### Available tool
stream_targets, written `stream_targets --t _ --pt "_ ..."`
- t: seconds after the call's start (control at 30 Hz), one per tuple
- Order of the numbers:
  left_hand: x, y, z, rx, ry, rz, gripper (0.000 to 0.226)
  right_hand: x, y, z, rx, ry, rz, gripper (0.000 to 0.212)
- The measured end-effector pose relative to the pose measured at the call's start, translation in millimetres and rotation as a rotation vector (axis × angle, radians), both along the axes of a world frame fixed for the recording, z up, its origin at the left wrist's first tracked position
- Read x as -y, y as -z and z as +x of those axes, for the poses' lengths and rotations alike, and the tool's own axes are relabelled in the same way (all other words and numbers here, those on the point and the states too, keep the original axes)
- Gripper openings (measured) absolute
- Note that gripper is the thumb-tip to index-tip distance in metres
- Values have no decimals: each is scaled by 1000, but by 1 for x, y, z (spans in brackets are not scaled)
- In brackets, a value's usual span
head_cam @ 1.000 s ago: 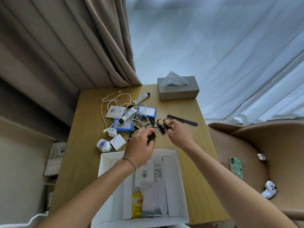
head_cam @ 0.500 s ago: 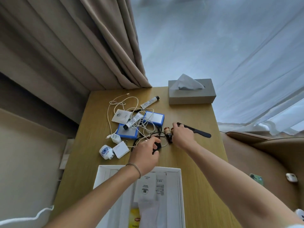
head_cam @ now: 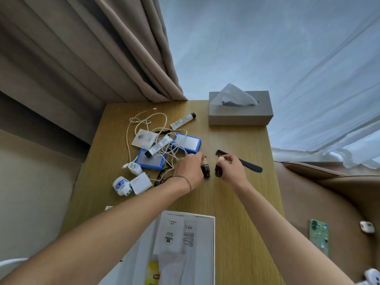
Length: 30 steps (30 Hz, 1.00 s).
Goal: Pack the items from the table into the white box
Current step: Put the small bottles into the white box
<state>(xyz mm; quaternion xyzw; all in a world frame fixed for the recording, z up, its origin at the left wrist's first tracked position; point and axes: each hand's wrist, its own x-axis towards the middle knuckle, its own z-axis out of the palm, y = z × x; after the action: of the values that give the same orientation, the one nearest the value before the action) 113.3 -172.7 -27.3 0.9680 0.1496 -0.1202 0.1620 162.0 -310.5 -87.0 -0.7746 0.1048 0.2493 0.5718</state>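
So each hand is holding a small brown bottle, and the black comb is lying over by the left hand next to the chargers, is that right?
Not quite. Each hand does hold a small brown bottle: left hand on one bottle, right hand on the other bottle. But the black comb lies beside the right hand, away from the white chargers. The head view shows it.

Box (head_cam: 213, 233): white. Two pads (head_cam: 188, 142) are edged blue; the comb (head_cam: 249, 166) is black. Tissue box (head_cam: 239, 118): grey.

One head-worn wide-angle camera looks forward and steeply down, close over the table (head_cam: 236, 202).
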Motion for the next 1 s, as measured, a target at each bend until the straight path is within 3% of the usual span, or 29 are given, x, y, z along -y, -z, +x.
stream_targets --t 0.27,0.43,0.57,1.0 --pt "12 39 47 -135 51 242 10 34 -20 -14 -126 150 204 14" --pt "17 55 56 -204 27 237 29 44 -22 -20 -127 155 198 17" --pt "24 59 55 -178 34 219 28 50 -22 -25 -129 159 215 17" --pt "25 20 11 29 -16 -258 19 59 -62 -61 -111 124 200 14"
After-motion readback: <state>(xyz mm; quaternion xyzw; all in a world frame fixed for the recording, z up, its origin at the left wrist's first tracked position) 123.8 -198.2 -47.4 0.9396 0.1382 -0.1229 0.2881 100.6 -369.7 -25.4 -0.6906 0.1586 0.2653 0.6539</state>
